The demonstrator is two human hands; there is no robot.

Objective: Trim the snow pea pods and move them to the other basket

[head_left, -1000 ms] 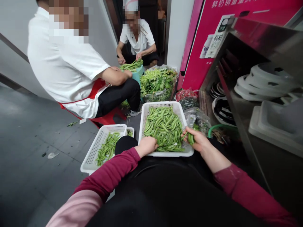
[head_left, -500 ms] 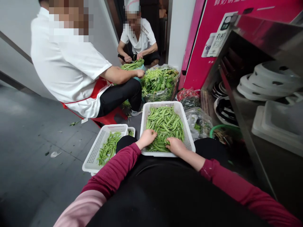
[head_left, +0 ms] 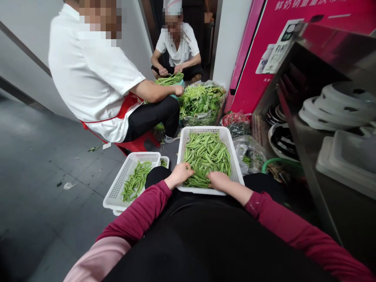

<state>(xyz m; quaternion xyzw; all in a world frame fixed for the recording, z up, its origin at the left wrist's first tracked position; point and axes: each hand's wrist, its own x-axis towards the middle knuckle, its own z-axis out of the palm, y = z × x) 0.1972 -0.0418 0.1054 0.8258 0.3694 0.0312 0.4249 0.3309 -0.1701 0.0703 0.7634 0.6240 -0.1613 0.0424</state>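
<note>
A white perforated basket (head_left: 239,177) rests on my lap, heaped with green pea pods (head_left: 207,152). My left hand (head_left: 179,173) is over the basket's near left part, its fingers closed in a pinch; what they hold is too small to make out. On the near right side of the heap, my right hand (head_left: 219,181) has its fingers curled at the pods, and its fingertips are partly hidden. A second white basket (head_left: 113,196), with fewer pods (head_left: 136,182), stands low at my left.
One person in white (head_left: 96,74) sits on a red stool (head_left: 138,145); another (head_left: 178,47) squats behind a big bag of leafy greens (head_left: 202,102). Plastic bags (head_left: 249,150), a green-rimmed basket (head_left: 282,161) and a metal shelf (head_left: 311,156) with white dishes are at right.
The view has shifted slightly, moving the surroundings rightward. My left hand has moved a little left relative to the lap basket. My right hand has turned slightly, its fingers lower at the pods.
</note>
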